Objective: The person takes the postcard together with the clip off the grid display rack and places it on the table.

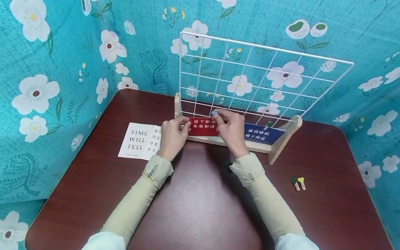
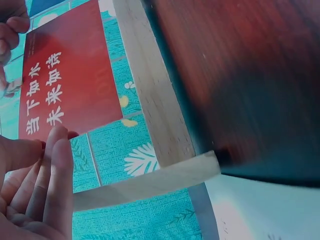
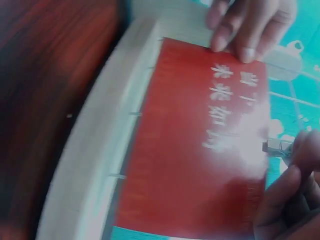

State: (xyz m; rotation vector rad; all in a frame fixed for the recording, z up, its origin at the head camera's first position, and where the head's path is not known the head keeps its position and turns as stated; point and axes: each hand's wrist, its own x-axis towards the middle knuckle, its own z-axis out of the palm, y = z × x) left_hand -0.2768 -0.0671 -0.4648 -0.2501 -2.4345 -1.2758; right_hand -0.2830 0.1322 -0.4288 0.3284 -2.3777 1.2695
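Observation:
A red card point(image 1: 203, 129) with white characters stands against the lower part of a white wire grid point(image 1: 246, 65). At its left edge, my left hand point(image 1: 174, 137) pinches the card between thumb and fingers. My right hand point(image 1: 233, 129) pinches a small clip point(image 1: 214, 112) with a blue top at the card's upper edge. In the right wrist view the clip's jaws point(image 3: 273, 146) meet that edge. Right of the red card, a dark blue card point(image 1: 258, 134) hangs on the grid under a green-topped clip point(image 1: 268, 125); my right hand partly covers its left end.
The grid stands in a wooden base point(image 1: 257, 146) with upright feet at both ends. White printed cards point(image 1: 136, 142) lie left of it on the dark red table point(image 1: 192, 218). Two small wooden clips, one green-topped point(image 1: 296, 186) and one yellow-topped point(image 1: 302, 184), lie at the right.

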